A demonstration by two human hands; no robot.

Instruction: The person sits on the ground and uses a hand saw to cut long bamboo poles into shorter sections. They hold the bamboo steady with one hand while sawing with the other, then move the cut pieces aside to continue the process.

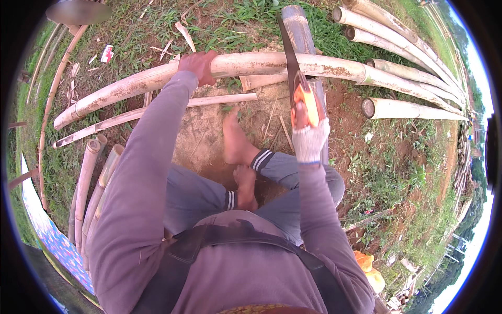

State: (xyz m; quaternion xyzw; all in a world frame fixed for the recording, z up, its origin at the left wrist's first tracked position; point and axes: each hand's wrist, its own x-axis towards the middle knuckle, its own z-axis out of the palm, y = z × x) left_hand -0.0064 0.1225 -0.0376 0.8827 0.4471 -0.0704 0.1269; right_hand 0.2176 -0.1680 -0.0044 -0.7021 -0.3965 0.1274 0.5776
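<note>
A long pale bamboo pole (251, 64) lies crosswise ahead of me, its bark mottled with brown. My left hand (197, 69), bare, is wrapped over it left of the middle. In my right hand (309, 131), which wears a white knit glove, is the orange handle of a hand saw (291, 55). The saw's dark blade stands across the pole, pointing away from me; how deep it sits in the bamboo I cannot tell. Beneath the pole, near the blade, runs a thick grey log (297, 26).
My bare feet (238, 138) rest on the sawdust-strewn soil. A narrow bamboo length (219, 100) lies nearer than the pole. Several cut poles (408, 108) are spread at the right, and more bamboo pieces (89, 178) lie at the left. An orange object (366, 261) sits at lower right.
</note>
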